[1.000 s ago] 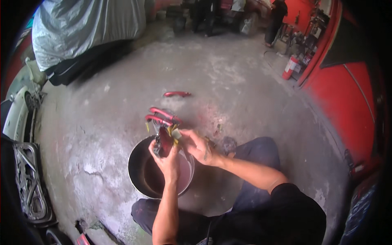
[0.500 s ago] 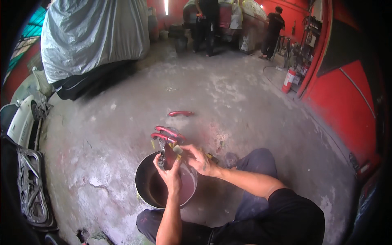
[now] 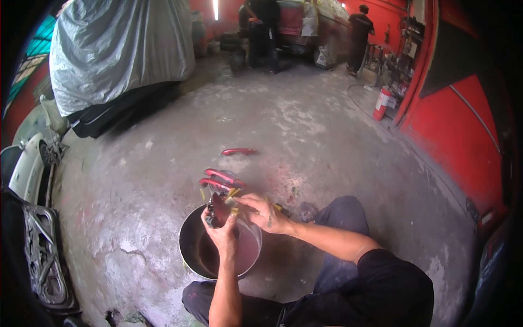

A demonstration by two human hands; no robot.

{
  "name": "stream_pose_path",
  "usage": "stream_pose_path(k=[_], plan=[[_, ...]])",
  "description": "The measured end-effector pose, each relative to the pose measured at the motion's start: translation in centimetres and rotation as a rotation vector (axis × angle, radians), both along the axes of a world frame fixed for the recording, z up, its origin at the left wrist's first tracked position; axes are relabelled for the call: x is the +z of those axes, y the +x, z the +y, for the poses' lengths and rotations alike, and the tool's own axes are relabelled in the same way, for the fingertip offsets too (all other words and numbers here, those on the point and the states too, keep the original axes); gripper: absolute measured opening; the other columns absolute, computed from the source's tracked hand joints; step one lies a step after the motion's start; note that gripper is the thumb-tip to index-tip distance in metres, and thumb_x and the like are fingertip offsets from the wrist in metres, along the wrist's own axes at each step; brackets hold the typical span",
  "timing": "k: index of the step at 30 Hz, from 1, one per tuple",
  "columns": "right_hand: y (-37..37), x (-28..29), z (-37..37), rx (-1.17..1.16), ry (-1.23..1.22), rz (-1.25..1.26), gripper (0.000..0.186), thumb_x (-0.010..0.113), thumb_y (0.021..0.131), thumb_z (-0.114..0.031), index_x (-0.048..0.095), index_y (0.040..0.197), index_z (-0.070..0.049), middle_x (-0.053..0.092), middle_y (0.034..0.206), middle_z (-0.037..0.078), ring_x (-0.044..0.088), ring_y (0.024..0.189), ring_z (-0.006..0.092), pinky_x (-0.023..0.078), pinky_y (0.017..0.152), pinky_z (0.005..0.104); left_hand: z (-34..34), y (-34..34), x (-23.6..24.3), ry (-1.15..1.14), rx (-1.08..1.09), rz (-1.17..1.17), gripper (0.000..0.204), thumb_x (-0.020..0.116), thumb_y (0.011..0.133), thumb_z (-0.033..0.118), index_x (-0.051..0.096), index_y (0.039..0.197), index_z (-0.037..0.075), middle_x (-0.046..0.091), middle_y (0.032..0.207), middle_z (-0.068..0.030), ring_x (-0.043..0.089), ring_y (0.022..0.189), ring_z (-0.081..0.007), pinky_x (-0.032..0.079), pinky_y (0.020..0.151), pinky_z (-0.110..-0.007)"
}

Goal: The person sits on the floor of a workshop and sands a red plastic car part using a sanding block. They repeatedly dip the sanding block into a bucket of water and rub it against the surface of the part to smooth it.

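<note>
My left hand (image 3: 220, 231) grips a dark maroon part with a black, irregular back (image 3: 219, 210) over a round metal pot (image 3: 189, 240) holding murky purplish liquid. My right hand (image 3: 264, 214) is closed on a small pale pad (image 3: 231, 201) pressed to the part, with yellow strips (image 3: 234, 192) beside it. Just beyond the pot lie red handle-shaped pieces (image 3: 218, 177) in a group; another red handle (image 3: 238, 151) lies separately farther away on the floor.
A covered vehicle (image 3: 120, 49) stands back left; a white car panel (image 3: 26, 169) and metal frame (image 3: 43, 250) line the left. Two other people (image 3: 261, 32) (image 3: 359, 38) stand by a vehicle behind. A red cylinder (image 3: 381, 103) and red panel (image 3: 452, 147) are at right.
Since a second ago my view has tilted up, showing more of the background. My hands stay on the part, with the pad and my right fingers shifted slightly.
</note>
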State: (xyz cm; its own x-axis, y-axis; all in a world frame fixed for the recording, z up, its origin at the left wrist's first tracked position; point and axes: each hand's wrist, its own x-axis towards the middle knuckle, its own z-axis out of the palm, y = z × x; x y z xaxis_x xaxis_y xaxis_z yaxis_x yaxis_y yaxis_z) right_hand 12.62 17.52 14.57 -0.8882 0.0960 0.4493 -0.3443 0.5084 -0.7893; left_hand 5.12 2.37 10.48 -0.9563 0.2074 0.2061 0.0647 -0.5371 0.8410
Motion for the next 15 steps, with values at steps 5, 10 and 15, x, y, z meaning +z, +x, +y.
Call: stream_pose_path(k=[5, 10, 15], plan=[[0.0, -0.7, -0.2, -0.071, 0.046, 0.008, 0.057, 0.063, 0.091, 0.005, 0.061, 0.147, -0.003, 0.064, 0.131, 0.017, 0.064, 0.122, 0.0316, 0.052, 0.104, 0.0387, 0.4, 0.7, 0.8, 0.117, -0.047, -0.140, 0.072, 0.086, 0.085, 0.004, 0.044, 0.144, 0.005, 0.061, 0.124, -0.0077, 0.064, 0.112, -0.0194, 0.054, 0.100, -0.036], [-0.1, -1.0, -0.4, -0.106, 0.125, 0.033, 0.055, 0.064, 0.093, 0.003, 0.063, 0.147, -0.006, 0.064, 0.124, 0.017, 0.064, 0.115, 0.0335, 0.054, 0.097, 0.0413, 0.0, 0.2, -0.8, 0.109, -0.067, -0.127, 0.063, 0.082, 0.088, 0.000, 0.049, 0.141, 0.005, 0.064, 0.123, -0.0074, 0.065, 0.110, -0.0188, 0.053, 0.099, -0.034], [0.1, -0.5, -0.3, -0.037, 0.099, -0.003, 0.053, 0.069, 0.096, -0.005, 0.062, 0.148, -0.006, 0.063, 0.127, 0.017, 0.063, 0.117, 0.0321, 0.052, 0.099, 0.0411, 0.0, -0.7, -0.1, 0.066, -0.021, -0.054, 0.052, 0.081, 0.089, 0.004, 0.054, 0.133, 0.003, 0.066, 0.116, -0.0076, 0.067, 0.102, -0.0184, 0.056, 0.094, -0.035]])
